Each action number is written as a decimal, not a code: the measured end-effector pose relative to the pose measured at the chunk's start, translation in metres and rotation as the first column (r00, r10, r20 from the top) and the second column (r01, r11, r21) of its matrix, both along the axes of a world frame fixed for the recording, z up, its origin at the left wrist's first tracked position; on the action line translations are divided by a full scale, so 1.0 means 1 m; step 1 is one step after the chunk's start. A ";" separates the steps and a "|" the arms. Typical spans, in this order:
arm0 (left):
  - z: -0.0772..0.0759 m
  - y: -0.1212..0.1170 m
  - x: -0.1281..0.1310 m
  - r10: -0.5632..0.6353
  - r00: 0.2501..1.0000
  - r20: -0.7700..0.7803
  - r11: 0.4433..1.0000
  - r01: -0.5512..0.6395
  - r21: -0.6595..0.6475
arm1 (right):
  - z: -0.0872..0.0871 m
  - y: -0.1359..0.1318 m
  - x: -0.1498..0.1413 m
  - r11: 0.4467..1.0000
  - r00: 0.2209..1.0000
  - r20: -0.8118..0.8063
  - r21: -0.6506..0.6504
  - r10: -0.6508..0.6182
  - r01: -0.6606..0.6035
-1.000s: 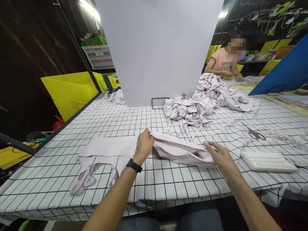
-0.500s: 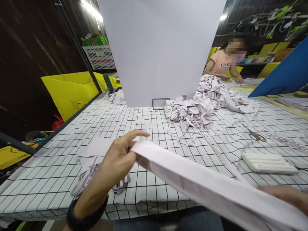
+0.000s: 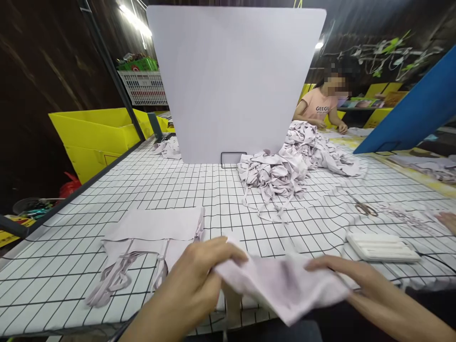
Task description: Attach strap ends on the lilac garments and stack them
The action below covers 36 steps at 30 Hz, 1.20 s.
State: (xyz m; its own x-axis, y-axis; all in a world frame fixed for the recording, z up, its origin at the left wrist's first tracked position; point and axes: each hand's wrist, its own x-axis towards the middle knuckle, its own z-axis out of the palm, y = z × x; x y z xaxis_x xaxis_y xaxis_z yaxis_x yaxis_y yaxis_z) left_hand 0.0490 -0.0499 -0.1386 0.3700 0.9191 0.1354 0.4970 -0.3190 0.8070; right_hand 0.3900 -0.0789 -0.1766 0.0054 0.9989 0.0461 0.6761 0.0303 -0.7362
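Note:
My left hand (image 3: 203,270) pinches the left end of a pale lilac cloth piece (image 3: 285,285) just above the table's front edge. Its other end is gripped by my right hand (image 3: 352,280), thumb on top. The cloth sags between both hands, folded and partly blurred. Left of it lies a flat stack of similar lilac cloth pieces (image 3: 153,225), whose narrow straps (image 3: 116,275) trail toward the front edge; my left hand and forearm hide part of that stack.
A heap of crumpled lilac cloth (image 3: 272,175) sits before an upright white board (image 3: 235,85). Scissors (image 3: 363,206), thread scraps (image 3: 402,216) and a white corded device (image 3: 384,247) lie on the right. Another person's hand (image 3: 447,221) shows at the right edge; a co-worker (image 3: 320,107) sits beyond.
My right hand has come in from the far right toward my left hand. The cloth, stretched into a long band before, now hangs short and slack. My left hand is lower, revealing more of the stack.

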 end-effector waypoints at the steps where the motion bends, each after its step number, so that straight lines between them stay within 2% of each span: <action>1: -0.004 0.015 0.007 -0.024 0.998 -0.063 1.000 0.023 -0.018 | 0.001 0.013 -0.001 0.992 0.995 -0.008 -0.083 0.099 -0.099; 3: -0.013 0.042 0.017 -0.026 0.978 -0.205 1.000 0.023 -0.016 | 0.003 0.041 -0.003 0.941 0.970 -0.060 -0.237 0.235 -0.242; 4: -0.018 0.053 0.021 -0.013 0.959 -0.283 1.000 0.013 -0.001 | 0.002 0.055 -0.004 0.937 0.972 -0.070 -0.261 0.224 -0.234; 6: -0.023 0.071 0.031 0.026 0.908 -0.419 0.998 -0.003 0.056 | -0.003 0.086 -0.007 0.979 0.997 -0.043 -0.190 0.068 -0.075; 8: -0.024 0.087 0.046 0.048 0.871 -0.488 0.994 0.006 0.109 | -0.016 0.115 -0.012 0.991 0.994 0.024 -0.078 -0.105 0.107; 11: -0.026 0.114 0.082 -0.021 0.904 -0.426 0.994 0.065 0.089 | -0.039 0.152 -0.021 0.981 0.980 0.057 -0.028 -0.192 0.194; 13: -0.035 0.134 0.109 -0.084 0.927 -0.366 0.994 0.102 0.031 | -0.052 0.168 -0.026 0.976 0.975 0.053 -0.024 -0.214 0.215; 15: -0.047 0.153 0.133 -0.092 0.943 -0.319 0.995 0.100 0.010 | -0.058 0.174 -0.025 0.973 0.973 0.028 -0.020 -0.229 0.230; 18: -0.064 0.176 0.160 -0.091 0.974 -0.208 0.996 0.088 -0.026 | -0.057 0.170 -0.015 0.971 0.970 -0.044 0.014 -0.238 0.238; 23: -0.080 0.195 0.186 -0.101 0.991 0.085 0.970 0.117 -0.213 | -0.053 0.163 0.003 0.965 0.953 -0.183 0.052 -0.242 0.256; 26: -0.084 0.201 0.195 -0.041 0.958 0.284 0.947 0.129 -0.296 | -0.055 0.166 0.006 0.973 0.932 -0.286 0.002 -0.222 0.232; 29: -0.088 0.204 0.198 0.028 0.909 0.416 0.930 0.129 -0.344 | -0.055 0.169 0.004 0.980 0.899 -0.392 -0.053 -0.197 0.192; 36: -0.093 0.206 0.198 0.117 0.846 0.521 0.933 0.086 -0.349 | -0.049 0.170 0.001 0.977 0.814 -0.541 -0.113 -0.211 0.179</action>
